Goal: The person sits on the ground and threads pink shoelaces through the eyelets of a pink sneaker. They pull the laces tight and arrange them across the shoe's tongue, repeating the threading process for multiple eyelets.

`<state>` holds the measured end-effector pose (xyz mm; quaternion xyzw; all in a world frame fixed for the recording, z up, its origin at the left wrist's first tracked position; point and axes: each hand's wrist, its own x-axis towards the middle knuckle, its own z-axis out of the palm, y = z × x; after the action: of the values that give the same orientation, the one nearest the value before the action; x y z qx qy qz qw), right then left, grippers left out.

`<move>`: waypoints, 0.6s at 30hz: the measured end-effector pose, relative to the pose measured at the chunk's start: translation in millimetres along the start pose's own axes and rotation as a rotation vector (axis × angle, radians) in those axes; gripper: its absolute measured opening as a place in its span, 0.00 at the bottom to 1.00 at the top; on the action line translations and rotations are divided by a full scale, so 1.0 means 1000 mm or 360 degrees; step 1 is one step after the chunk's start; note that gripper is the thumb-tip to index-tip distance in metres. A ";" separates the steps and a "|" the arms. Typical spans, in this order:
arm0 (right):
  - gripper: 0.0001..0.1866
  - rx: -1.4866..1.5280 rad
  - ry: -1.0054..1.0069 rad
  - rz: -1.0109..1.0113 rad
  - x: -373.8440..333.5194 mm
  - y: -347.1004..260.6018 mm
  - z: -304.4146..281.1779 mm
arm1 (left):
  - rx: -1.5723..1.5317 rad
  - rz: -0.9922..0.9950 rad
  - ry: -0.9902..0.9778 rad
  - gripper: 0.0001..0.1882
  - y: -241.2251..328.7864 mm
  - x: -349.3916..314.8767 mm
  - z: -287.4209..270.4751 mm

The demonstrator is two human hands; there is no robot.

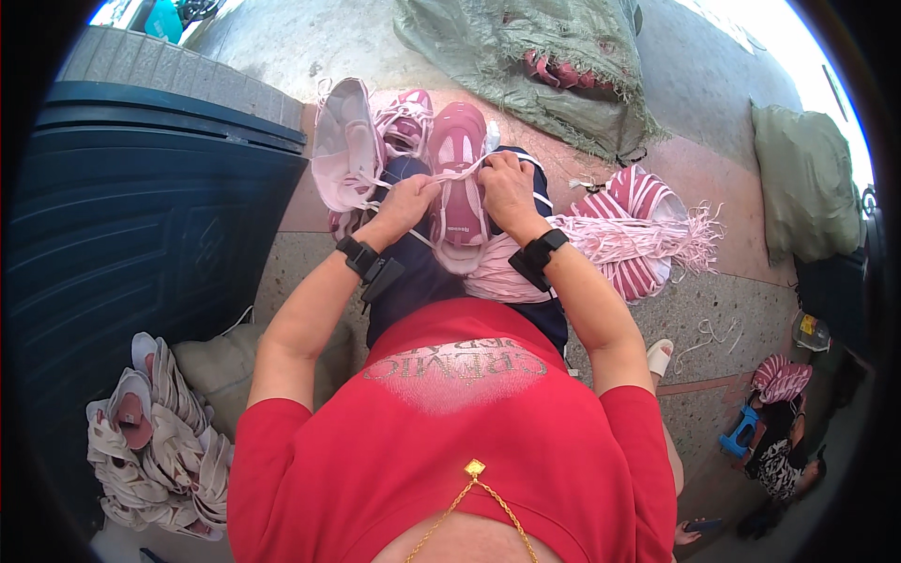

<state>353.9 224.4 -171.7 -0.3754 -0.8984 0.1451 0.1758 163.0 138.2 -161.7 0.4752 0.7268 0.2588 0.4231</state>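
On the lap, both hands pinch white laces of a pink shoe point(458, 178): left hand point(408, 199), right hand point(507, 183), fingers closed on them. Behind, a torn green sack point(526, 56) holds pink shoes; bare floor point(713, 310) lies to the right

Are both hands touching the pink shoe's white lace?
Touching. The head view shows the left hand and right hand each pinching the white lace stretched across the pink shoe on the lap.
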 end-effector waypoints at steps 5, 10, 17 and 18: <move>0.08 -0.0323 -0.0096 0.0043 0.001 -0.006 0.007 | 0.0368 -0.0037 0.0086 0.16 0.016 -0.003 -0.006; 0.09 -0.0141 -0.0040 0.0233 0.002 -0.003 0.001 | 0.0333 -0.0028 0.0276 0.14 0.001 0.003 -0.003; 0.11 -0.0124 -0.0045 0.0207 0.000 -0.001 0.002 | 0.0531 0.0210 0.0279 0.13 0.004 0.008 -0.005; 0.11 -0.0136 -0.0031 0.0195 0.000 0.000 0.003 | 0.0571 0.0240 0.0290 0.13 0.004 0.009 -0.004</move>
<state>352.6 223.9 -174.7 -0.4355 -0.8807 0.1208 0.1418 159.5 148.6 -159.3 0.5704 0.7589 0.1982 0.2437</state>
